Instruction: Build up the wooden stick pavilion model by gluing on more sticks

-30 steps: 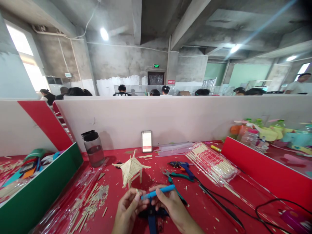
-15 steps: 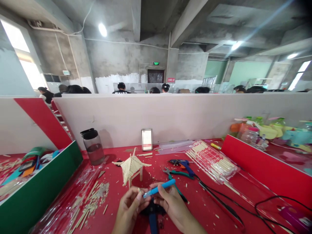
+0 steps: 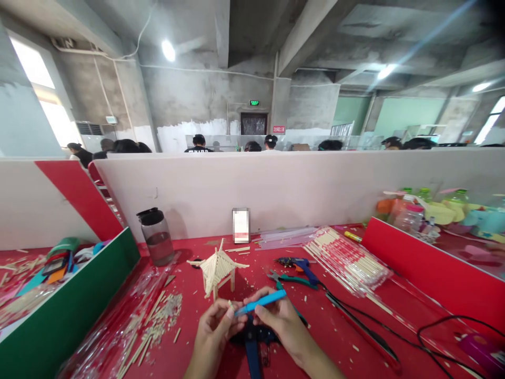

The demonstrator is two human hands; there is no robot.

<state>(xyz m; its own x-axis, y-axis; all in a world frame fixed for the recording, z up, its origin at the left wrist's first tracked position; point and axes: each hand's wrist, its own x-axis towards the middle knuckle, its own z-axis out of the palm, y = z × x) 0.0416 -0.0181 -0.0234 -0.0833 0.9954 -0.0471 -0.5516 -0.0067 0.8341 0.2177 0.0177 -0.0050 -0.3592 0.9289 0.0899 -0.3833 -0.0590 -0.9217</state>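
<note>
One blue pen (image 3: 268,300) slants between fingers (image 3: 264,315) of the right hand (image 3: 283,318).

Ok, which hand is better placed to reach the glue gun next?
Probably the right hand: it is nearer the glue gun, though it holds the blue pen, which may need setting down. The left hand is farther away, holding a small stick.

The red table (image 3: 335,334) carries a bottle (image 3: 158,239), a small stick house (image 3: 216,271), a glue gun (image 3: 299,264), pliers (image 3: 296,280), a bundle of wrapped sticks (image 3: 349,258) and, at left, scattered wood scraps (image 3: 170,309)
</note>
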